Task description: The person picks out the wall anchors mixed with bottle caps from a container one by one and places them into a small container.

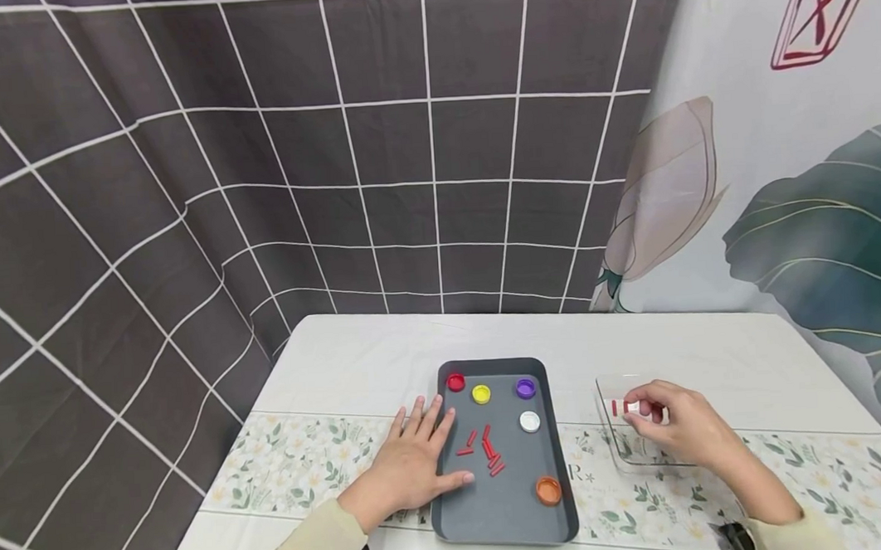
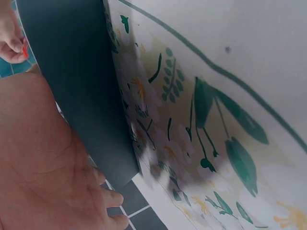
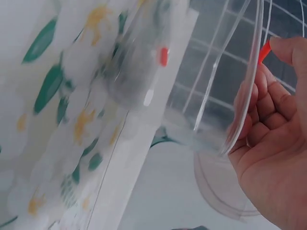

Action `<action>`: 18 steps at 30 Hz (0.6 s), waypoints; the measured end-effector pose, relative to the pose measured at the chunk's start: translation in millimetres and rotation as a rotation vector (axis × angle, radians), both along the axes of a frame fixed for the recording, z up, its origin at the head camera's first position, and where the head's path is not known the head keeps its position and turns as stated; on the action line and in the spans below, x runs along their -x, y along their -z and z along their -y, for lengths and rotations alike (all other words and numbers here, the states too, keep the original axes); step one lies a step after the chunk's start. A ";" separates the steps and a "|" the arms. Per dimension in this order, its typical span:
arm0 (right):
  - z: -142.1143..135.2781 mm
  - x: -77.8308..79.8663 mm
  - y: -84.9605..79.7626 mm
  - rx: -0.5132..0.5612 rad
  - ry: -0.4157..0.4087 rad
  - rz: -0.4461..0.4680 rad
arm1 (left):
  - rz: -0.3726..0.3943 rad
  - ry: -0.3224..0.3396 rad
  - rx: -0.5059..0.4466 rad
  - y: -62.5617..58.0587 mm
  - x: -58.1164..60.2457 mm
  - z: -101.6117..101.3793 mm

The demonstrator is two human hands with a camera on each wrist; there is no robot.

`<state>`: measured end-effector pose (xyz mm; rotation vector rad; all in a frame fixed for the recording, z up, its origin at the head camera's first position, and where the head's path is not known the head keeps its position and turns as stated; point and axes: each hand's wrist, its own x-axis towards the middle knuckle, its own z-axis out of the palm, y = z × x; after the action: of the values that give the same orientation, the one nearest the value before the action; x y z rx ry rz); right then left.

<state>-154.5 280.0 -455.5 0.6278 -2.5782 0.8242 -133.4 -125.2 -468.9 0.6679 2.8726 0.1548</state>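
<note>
My right hand (image 1: 676, 420) pinches a short red stick (image 3: 265, 51) between thumb and fingertip, over the clear plastic box (image 3: 252, 81). Inside that box lie another red stick (image 3: 164, 56) and a small white piece (image 3: 148, 98). The left hand (image 1: 413, 459) rests with spread fingers across the left rim of a dark grey tray (image 1: 468, 518). Several red sticks (image 1: 489, 448) are scattered in the middle of the tray. In the left wrist view, the tray's outer wall (image 2: 76, 86) fills the space beside the palm.
Round caps stand in the tray: red (image 1: 455, 382), yellow (image 1: 481, 394), purple (image 1: 525, 388), white (image 1: 529, 421) and orange (image 1: 548, 491). A floral cloth (image 1: 293, 465) covers the table. Dark gridded curtain (image 1: 389, 145) hangs behind and to the left.
</note>
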 end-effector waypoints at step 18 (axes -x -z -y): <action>-11.9 5.2 1.6 -0.018 0.030 0.014 | -0.004 -0.004 0.007 -1.3 -0.9 -1.0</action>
<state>-159.7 291.8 -457.1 0.5899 -2.6042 0.7989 -132.5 -124.2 -467.5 0.6626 2.8770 0.1440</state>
